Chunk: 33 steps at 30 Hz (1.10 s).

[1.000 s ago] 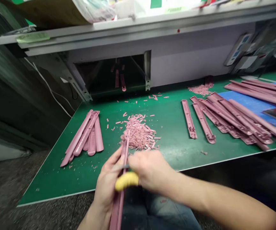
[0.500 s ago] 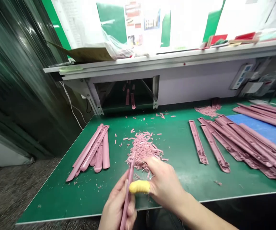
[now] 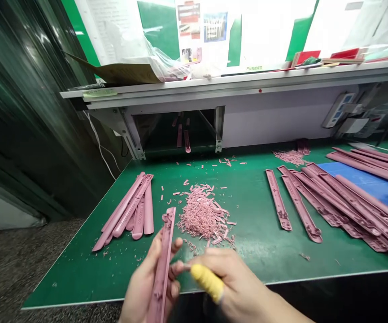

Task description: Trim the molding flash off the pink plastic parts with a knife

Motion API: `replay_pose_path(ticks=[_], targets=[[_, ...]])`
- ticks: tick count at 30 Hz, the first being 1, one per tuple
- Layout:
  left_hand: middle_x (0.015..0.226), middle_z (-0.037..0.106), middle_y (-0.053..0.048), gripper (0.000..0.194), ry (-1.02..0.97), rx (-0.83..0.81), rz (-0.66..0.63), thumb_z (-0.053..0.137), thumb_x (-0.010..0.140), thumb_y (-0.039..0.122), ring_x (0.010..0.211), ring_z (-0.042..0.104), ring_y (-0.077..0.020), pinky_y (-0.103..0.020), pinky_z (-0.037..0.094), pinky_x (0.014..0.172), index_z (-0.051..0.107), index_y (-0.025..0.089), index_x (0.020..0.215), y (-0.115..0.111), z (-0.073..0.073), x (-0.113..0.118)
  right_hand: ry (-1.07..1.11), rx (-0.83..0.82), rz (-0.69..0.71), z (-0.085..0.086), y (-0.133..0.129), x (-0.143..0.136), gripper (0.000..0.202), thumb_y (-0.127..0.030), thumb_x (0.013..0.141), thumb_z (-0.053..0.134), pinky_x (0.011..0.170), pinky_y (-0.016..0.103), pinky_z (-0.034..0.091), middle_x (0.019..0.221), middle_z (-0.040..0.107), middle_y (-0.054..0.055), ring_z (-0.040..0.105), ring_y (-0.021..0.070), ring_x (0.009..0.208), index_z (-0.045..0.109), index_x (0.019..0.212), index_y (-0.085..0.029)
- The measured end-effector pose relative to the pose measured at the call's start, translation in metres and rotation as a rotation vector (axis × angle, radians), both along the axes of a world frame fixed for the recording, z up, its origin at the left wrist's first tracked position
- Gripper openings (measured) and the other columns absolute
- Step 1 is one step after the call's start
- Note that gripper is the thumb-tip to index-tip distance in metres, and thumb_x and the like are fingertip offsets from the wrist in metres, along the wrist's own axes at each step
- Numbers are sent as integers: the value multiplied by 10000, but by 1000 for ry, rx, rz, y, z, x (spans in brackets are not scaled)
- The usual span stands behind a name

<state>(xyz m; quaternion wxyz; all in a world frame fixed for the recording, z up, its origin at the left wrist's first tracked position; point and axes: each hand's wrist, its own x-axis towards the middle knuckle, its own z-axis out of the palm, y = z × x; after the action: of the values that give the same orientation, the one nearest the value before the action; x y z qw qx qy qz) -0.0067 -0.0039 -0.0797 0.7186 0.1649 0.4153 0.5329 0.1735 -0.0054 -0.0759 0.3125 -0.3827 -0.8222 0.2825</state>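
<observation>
A long pink plastic strip (image 3: 163,269) stands tilted in my left hand (image 3: 140,280), whose fingers wrap round its sides. Its hollow, ribbed inner face shows. Just right of the strip, my right hand (image 3: 237,282) is closed, with a yellow wrap (image 3: 207,281) on one digit. A thin object pokes out of its fingertips toward the strip, too small and blurred to name. Beyond both hands lies a heap of pink shavings and small offcuts (image 3: 202,215).
Several pink strips (image 3: 140,215) lie stacked at the left of the green table (image 3: 89,269). More pink strips (image 3: 335,197) spread over the right side, partly on a blue sheet (image 3: 378,188). A shelf (image 3: 241,85) crosses behind. Another person's fingers show at the right edge.
The strip and my left hand have moved left and turned, so the hollow face shows more. My right hand has come down from the strip's top end toward me.
</observation>
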Motion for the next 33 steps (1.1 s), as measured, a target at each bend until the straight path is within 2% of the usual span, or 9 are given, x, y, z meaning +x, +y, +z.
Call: replay_pose_path(ticks=[5, 8, 12, 16, 22, 26, 28, 31, 33], targets=[[778, 625, -6, 158, 79, 279, 246, 481, 920, 335, 391, 463, -52, -136, 338, 296, 586, 221, 949, 15, 29, -16, 101, -88, -41, -30, -29, -1, 273, -296, 913, 519, 679, 261, 447, 833, 664, 63, 603, 164, 729, 661, 1123, -197], [819, 632, 4, 194, 259, 592, 404, 488, 916, 345, 438, 483, -81, -189, 372, 355, 606, 306, 1065, 6, 40, -10, -79, -132, -20, -42, -42, -13, 250, -240, 870, 538, 659, 284, 444, 843, 674, 53, 608, 192, 739, 681, 1075, -239], [819, 630, 26, 259, 525, 871, 462, 596, 851, 397, 479, 504, -114, -264, 403, 421, 642, 448, 1100, -13, 48, 4, -213, -163, -49, -42, -47, -23, 269, -201, 827, 555, 641, 282, 432, 835, 670, 23, 611, 196, 736, 683, 1047, -286], [750, 630, 39, 203, 574, 880, 407, 669, 780, 437, 495, 516, -123, -294, 448, 480, 689, 522, 963, -25, 49, 10, -280, -122, -107, -40, -45, -25, 205, -251, 849, 549, 614, 286, 402, 798, 650, 10, 597, 197, 720, 686, 991, -305], [688, 619, 35, 91, 438, 756, 296, 724, 718, 456, 462, 507, -109, -260, 427, 435, 708, 373, 750, -34, 54, 5, -282, -32, -189, -35, -35, -21, 176, -216, 839, 558, 648, 300, 388, 804, 643, 35, 561, 196, 709, 683, 955, -259], [729, 619, 60, 218, 300, 711, 312, 703, 738, 478, 441, 475, -89, -242, 408, 413, 669, 368, 924, -17, 61, -9, -2, -186, -68, -31, -35, -18, 192, -219, 904, 483, 628, 252, 423, 769, 659, 19, 577, 155, 677, 673, 927, -226], [759, 595, 63, 182, 215, 678, 393, 637, 821, 435, 485, 472, -69, -200, 405, 423, 634, 356, 985, -3, 60, -17, 192, -260, -42, -33, -37, -23, 195, -337, 883, 562, 639, 234, 459, 847, 678, 29, 601, 148, 713, 651, 997, -206], [868, 577, 38, 144, 247, 553, 515, 500, 929, 346, 710, 565, -56, -146, 485, 613, 610, 302, 1012, 15, 48, -26, 371, -187, 31, -41, -39, -31, 498, -489, 750, 701, 656, 242, 491, 909, 688, 57, 615, 162, 736, 609, 1126, -175], [1114, 567, 6, 261, 529, 555, 597, 512, 928, 293, 1037, 563, -109, -220, 483, 863, 539, 315, 1187, 16, 35, -29, 441, -163, 44, -42, -37, -32, 374, -460, 777, 680, 578, 214, 459, 750, 670, 25, 573, 129, 609, 651, 997, -159]])
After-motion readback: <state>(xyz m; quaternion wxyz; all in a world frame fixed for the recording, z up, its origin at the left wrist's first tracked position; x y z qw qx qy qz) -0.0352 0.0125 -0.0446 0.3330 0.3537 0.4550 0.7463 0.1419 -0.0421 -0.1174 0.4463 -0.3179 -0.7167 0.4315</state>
